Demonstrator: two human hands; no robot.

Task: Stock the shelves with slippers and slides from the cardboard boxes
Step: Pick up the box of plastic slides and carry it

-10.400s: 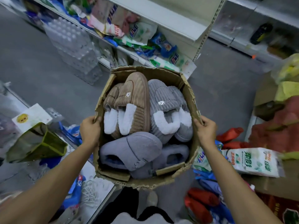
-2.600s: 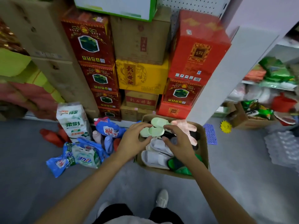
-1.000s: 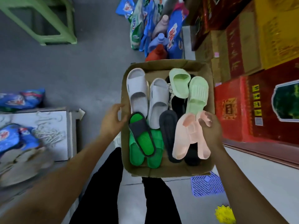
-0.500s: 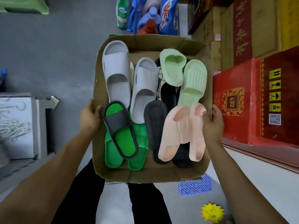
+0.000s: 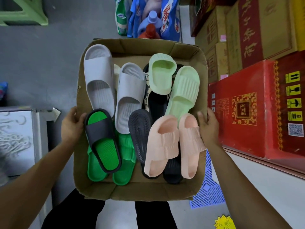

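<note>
Cardboard box (image 5: pixel 200 63) sits centre frame, open top, held up over the floor (image 5: pixel 41 63). Left hand (image 5: pixel 71 124) grips the box's left wall, thumb inside the rim, fingers curled round the outside. Right hand (image 5: pixel 208 124) grips the right wall the same way, thumb inside, touching the pink slides.

Contents, all loose in the box:
- grey slides (image 5: pixel 99 76), pair, upper left, strap up
- light green slides (image 5: pixel 184 91), pair, upper right, lying over a black slide
- black-strap slide with green footbed (image 5: pixel 103 141), lower left, lying on top of a pair of solid green slides (image 5: pixel 123 162)
- dark slide (image 5: pixel 140 133), sole up, centre
- pink slides (image 5: pixel 163 144), pair, lower right, lying over more black slides (image 5: pixel 171 171)

Around the box: person's dark trousers (image 5: pixel 148 215) below it. Red carton (image 5: pixel 257 111) at right of frame, with brown and red cartons stacked behind it toward upper right. Detergent bags and bottles (image 5: pixel 148 19) on the floor at top centre. Green stool (image 5: pixel 23 12) in the upper left corner. Blue plastic mat (image 5: pixel 208 195) under the box's lower right corner, yellow starburst tag (image 5: pixel 225 223) at bottom right. White unit (image 5: pixel 16 138) at the left edge, blurred.
</note>
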